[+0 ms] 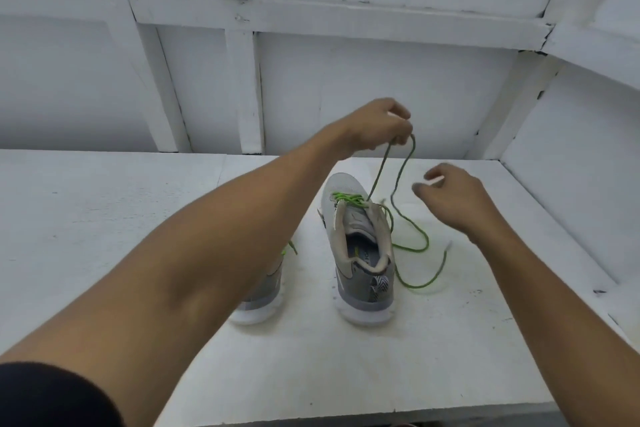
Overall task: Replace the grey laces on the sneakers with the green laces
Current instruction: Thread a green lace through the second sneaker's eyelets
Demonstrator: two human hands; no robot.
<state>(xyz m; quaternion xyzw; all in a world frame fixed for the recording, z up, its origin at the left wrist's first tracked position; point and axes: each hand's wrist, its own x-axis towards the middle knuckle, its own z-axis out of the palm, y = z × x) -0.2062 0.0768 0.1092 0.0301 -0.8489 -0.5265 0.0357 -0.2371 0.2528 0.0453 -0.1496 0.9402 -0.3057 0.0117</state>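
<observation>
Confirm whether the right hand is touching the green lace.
Apart. The head view shows a clear gap between the right hand and the green lace, which the left hand pinches.

White painted board tabletop (104, 218), flat, scuffed, with dark specks toward its 3 o'clock edge. Near centre, a grey mesh sneaker with white foam sole (363, 288) stands upright, heel to 6, toe to 12. Second grey sneaker (258, 302) just beside it at 9 o'clock, only heel and sole showing. Bright green cord lace (424, 282) trails in loose curves on the board at the first sneaker's 3 o'clock.
</observation>
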